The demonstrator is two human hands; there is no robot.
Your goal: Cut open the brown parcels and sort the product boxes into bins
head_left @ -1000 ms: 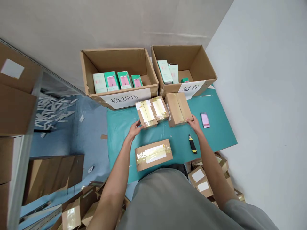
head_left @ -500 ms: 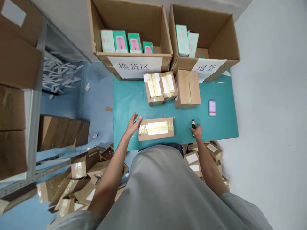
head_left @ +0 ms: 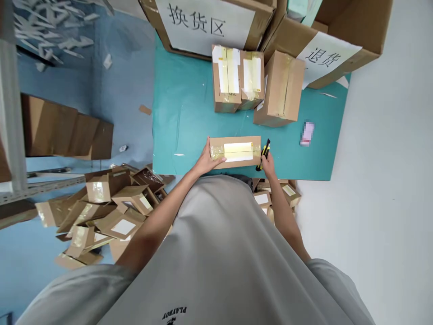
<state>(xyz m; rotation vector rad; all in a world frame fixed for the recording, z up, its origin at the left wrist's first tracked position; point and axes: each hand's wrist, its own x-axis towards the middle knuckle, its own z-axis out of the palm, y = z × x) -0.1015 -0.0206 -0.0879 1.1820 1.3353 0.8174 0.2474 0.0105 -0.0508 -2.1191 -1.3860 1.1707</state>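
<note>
Green table [head_left: 182, 113] with two large cartons [head_left: 260, 34] along the far side, smaller parcels in front.
Three taped boxes [head_left: 294, 92] stand against the cartons, apparently unopened; a long parcel [head_left: 235, 152] lies near the front edge, its tape seemingly uncut, so its opening looks yet to be done. Bare tabletop leaves room to either side of it. The left hand [head_left: 207, 159] grips its left end, thumb on top; the right hand [head_left: 268, 164] is closed around a cutter [head_left: 263, 159] just beside the right end, blade extension unclear.
</note>
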